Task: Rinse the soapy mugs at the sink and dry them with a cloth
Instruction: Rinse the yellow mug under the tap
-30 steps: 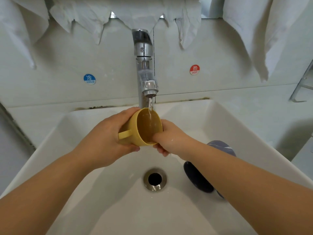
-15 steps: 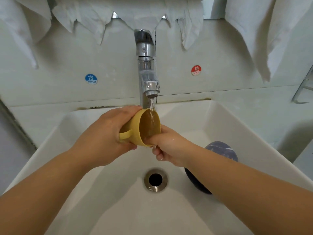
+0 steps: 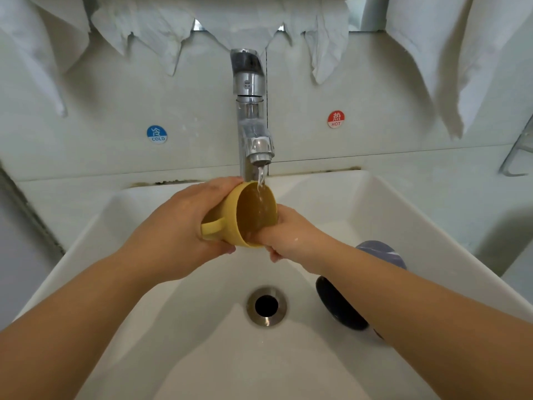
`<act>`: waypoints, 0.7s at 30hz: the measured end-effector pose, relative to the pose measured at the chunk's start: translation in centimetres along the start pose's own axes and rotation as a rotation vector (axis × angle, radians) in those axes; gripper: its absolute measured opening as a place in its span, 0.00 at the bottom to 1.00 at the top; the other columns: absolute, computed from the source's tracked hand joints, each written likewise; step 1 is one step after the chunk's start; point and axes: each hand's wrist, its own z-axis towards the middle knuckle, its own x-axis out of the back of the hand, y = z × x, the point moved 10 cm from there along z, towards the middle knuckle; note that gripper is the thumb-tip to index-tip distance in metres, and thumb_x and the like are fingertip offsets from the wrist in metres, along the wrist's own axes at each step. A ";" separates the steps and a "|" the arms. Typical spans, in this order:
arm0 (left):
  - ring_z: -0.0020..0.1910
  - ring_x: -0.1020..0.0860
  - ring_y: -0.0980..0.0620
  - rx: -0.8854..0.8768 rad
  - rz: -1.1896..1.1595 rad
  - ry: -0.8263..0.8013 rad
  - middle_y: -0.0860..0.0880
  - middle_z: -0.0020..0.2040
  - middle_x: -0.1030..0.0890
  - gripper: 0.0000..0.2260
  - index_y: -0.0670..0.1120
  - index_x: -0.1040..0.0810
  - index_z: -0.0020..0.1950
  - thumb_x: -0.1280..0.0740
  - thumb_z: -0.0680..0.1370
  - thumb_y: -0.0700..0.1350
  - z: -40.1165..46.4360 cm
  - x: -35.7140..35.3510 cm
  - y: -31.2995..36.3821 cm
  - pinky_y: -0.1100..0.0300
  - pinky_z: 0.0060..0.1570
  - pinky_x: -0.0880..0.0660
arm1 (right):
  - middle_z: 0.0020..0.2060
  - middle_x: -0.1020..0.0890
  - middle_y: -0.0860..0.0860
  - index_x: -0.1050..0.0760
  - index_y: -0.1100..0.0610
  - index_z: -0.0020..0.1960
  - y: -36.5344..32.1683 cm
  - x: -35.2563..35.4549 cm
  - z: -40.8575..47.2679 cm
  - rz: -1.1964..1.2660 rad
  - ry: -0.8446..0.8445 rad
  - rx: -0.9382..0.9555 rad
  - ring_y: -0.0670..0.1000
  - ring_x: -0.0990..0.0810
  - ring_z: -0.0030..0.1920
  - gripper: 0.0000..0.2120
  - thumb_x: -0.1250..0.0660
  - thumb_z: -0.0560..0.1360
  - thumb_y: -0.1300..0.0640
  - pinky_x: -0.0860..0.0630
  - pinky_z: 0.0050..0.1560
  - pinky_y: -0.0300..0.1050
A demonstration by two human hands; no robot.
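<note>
**Rinsing of yellow mug under running tap: step in progress**

Head view. Yellow mug [image 3: 230, 219] is held tilted, mouth toward the camera, directly beneath the tap [image 3: 253, 122], over the sink [image 3: 418, 226]. A thin stream of water [image 3: 261, 176] falls just inside the upper rim. Left hand [image 3: 178, 229] grasps the mug body from the outside, fingers curled over the top and thumb beneath, handle pointing left and free. Right hand [image 3: 288, 235] holds the lower rim, with its thumb reaching inside the mouth; its other fingers curl below the mug. A dark blue mug [image 3: 375, 252] lies on its side in the sink, right of the drain [image 3: 266, 306], partly hidden by the right forearm; not yet rinsed, in my judgement.

Recommendation: rotate the mug so the stream reaches all the inner wall, rub the rim and handle, tip out fully. Wet grip could slip; keep the left hand firm. White cloths [image 3: 450, 53] hang above for drying.
</note>
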 end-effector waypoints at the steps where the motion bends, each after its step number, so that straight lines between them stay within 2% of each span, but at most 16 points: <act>1: 0.58 0.34 0.65 -0.005 0.009 -0.014 0.66 0.62 0.31 0.41 0.62 0.37 0.73 0.20 0.66 0.50 0.0 -0.2 0.1 0.73 0.53 0.38 | 0.39 0.25 0.51 0.29 0.57 0.52 -0.3 0.7 0.2 -0.067 0.071 0.046 0.49 0.27 0.35 0.08 0.35 0.74 0.65 0.28 0.31 0.41; 3: 0.57 0.34 0.66 0.002 0.007 -0.036 0.68 0.61 0.32 0.42 0.63 0.38 0.73 0.20 0.65 0.51 0.1 -0.7 0.2 0.76 0.51 0.38 | 0.42 0.24 0.49 0.31 0.56 0.54 -1.1 2.3 0.2 -0.225 0.238 0.142 0.50 0.24 0.40 0.08 0.38 0.75 0.63 0.26 0.36 0.44; 6: 0.56 0.33 0.66 0.010 -0.017 -0.051 0.70 0.59 0.32 0.41 0.65 0.38 0.72 0.20 0.65 0.51 0.1 -0.8 0.3 0.77 0.50 0.38 | 0.38 0.25 0.46 0.30 0.52 0.49 -2.0 3.3 -0.2 -0.306 0.351 0.238 0.50 0.25 0.39 0.05 0.44 0.79 0.59 0.25 0.37 0.47; 8: 0.56 0.33 0.66 0.028 -0.029 -0.055 0.71 0.58 0.32 0.41 0.67 0.39 0.70 0.20 0.65 0.51 0.0 -0.7 0.1 0.78 0.49 0.37 | 0.39 0.26 0.46 0.30 0.53 0.50 -1.8 2.9 -0.1 -0.265 0.305 0.214 0.50 0.25 0.37 0.05 0.44 0.79 0.60 0.23 0.36 0.48; 11: 0.56 0.31 0.66 0.065 -0.105 -0.031 0.73 0.56 0.30 0.41 0.72 0.39 0.65 0.19 0.64 0.48 -0.1 -0.2 -0.5 0.78 0.50 0.36 | 0.41 0.26 0.51 0.33 0.55 0.58 0.0 0.6 0.4 -0.034 0.075 0.035 0.50 0.26 0.35 0.13 0.37 0.76 0.65 0.23 0.29 0.42; 13: 0.57 0.29 0.65 0.081 -0.132 -0.053 0.72 0.56 0.28 0.40 0.74 0.38 0.62 0.18 0.63 0.48 -0.2 -0.4 -0.5 0.74 0.52 0.34 | 0.36 0.25 0.54 0.31 0.57 0.58 0.6 -0.1 0.4 -0.004 0.002 -0.033 0.49 0.27 0.29 0.12 0.38 0.76 0.66 0.24 0.27 0.41; 15: 0.57 0.27 0.64 0.095 -0.147 -0.101 0.69 0.57 0.26 0.38 0.76 0.38 0.60 0.19 0.63 0.49 -0.2 -1.1 -0.4 0.70 0.52 0.31 | 0.32 0.24 0.55 0.28 0.58 0.55 0.6 0.7 0.4 -0.087 0.065 -0.030 0.49 0.27 0.25 0.08 0.42 0.79 0.64 0.25 0.25 0.41; 17: 0.56 0.28 0.68 0.110 -0.168 -0.122 0.70 0.56 0.26 0.37 0.77 0.38 0.58 0.19 0.64 0.49 -0.2 -1.5 -0.2 0.73 0.49 0.31 | 0.32 0.24 0.55 0.28 0.58 0.53 0.3 1.5 0.2 -0.150 0.131 -0.030 0.49 0.27 0.25 0.08 0.46 0.82 0.60 0.27 0.24 0.40; 19: 0.56 0.29 0.67 0.164 -0.175 -0.078 0.69 0.58 0.28 0.38 0.73 0.36 0.63 0.19 0.64 0.50 -0.2 -1.1 -0.6 0.71 0.49 0.33 | 0.32 0.23 0.55 0.29 0.57 0.53 0.3 1.7 0.2 -0.133 0.157 -0.043 0.50 0.27 0.26 0.09 0.48 0.82 0.59 0.26 0.25 0.41; 21: 0.58 0.31 0.62 0.270 -0.134 -0.002 0.63 0.61 0.30 0.39 0.65 0.34 0.67 0.19 0.62 0.53 -0.4 -0.1 -1.6 0.64 0.53 0.33 | 0.33 0.23 0.56 0.30 0.57 0.53 0.4 1.8 0.2 -0.105 0.174 -0.057 0.50 0.26 0.27 0.08 0.48 0.82 0.60 0.25 0.25 0.42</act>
